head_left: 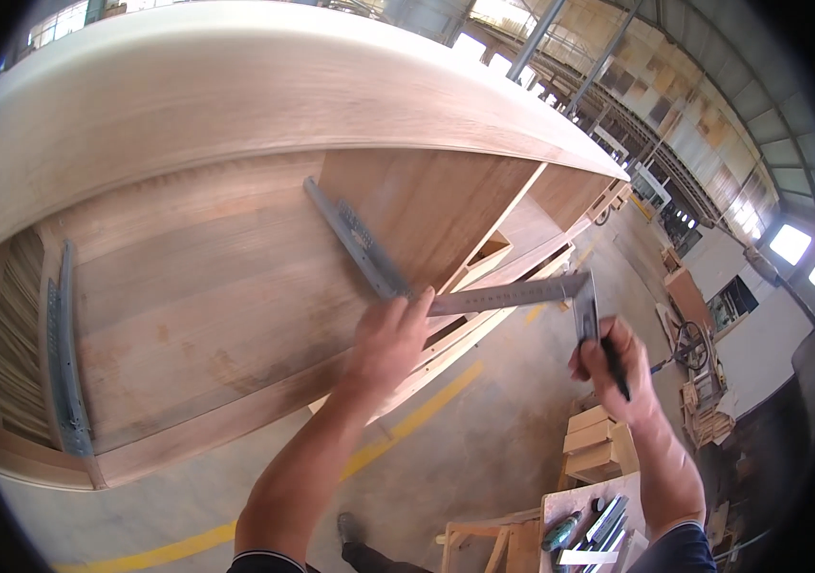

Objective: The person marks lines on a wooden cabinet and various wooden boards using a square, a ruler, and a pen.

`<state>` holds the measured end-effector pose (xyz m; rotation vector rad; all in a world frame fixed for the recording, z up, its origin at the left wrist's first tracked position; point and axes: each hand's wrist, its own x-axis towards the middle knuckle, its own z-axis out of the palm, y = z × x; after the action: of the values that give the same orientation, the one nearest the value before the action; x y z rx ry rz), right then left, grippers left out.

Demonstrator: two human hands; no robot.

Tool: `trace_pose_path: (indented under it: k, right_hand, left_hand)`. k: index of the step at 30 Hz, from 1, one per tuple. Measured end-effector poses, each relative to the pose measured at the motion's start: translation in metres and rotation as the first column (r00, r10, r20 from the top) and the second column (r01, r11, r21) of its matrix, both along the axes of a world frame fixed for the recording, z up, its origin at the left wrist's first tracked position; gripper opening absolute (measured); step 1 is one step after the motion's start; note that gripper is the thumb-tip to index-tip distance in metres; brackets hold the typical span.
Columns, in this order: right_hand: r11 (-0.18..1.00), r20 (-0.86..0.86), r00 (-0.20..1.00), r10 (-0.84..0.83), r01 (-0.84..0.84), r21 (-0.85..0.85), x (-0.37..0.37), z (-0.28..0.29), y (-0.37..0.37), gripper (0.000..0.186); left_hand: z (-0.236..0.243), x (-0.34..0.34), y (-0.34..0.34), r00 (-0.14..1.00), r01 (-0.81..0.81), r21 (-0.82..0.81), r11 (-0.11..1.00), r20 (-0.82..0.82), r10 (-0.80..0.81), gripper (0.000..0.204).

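Observation:
A steel try square (511, 295) is held out in front of the wooden cabinet (226, 115), its blade running roughly sideways. My left hand (390, 342) is closed at the blade's left end, beside the lower end of a metal drawer slide (355, 239). That slide is fixed to the upright divider inside the cabinet. At the right, my right hand (618, 368) grips the lower part of the square's stock. A black marker (615, 369) is in the same hand, pointing downward. Some fingertips of both hands are blurred or hidden.
A second drawer slide (65, 353) is on the cabinet's left side. Below right, a small bench (560, 506) bears a green-handled tool (561, 531) and several long items. Wooden boxes (594, 444) stand behind it. A yellow line (412, 420) crosses the floor.

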<state>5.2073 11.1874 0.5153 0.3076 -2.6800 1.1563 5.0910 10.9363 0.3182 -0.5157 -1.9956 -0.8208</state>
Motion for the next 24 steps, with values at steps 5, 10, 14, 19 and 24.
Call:
trace_pose_path:
  k: [5,10,14,19,24]
  right_hand:
    - [0.937,0.149,0.987,-0.067,0.113,-0.329,0.036,-0.060,0.016,0.016]
    - [0.878,0.305,0.941,-0.150,0.268,-0.396,0.058,-0.076,0.037,0.016]
    - [0.865,0.300,0.943,-0.148,0.270,-0.423,0.116,-0.117,0.077,0.017]
    - [0.592,0.496,0.760,-0.421,0.644,-0.484,0.236,-0.161,0.077,0.021]
    - [0.226,0.612,0.538,-0.580,0.828,-0.513,0.370,-0.207,0.072,0.025]
  left_hand:
    - [0.010,0.014,-0.017,0.989,0.116,-0.076,0.990,0.102,-0.108,0.036]
    - [0.007,0.031,-0.019,0.930,0.237,-0.148,0.960,0.319,-0.181,0.037]
    - [-0.015,0.056,0.010,0.901,0.391,-0.196,0.900,0.283,-0.330,0.031]
    - [-0.046,0.098,0.067,0.629,0.728,-0.127,0.674,0.515,-0.583,0.035]
    - [-0.072,0.158,0.130,0.314,0.905,-0.003,0.426,0.679,-0.663,0.037]
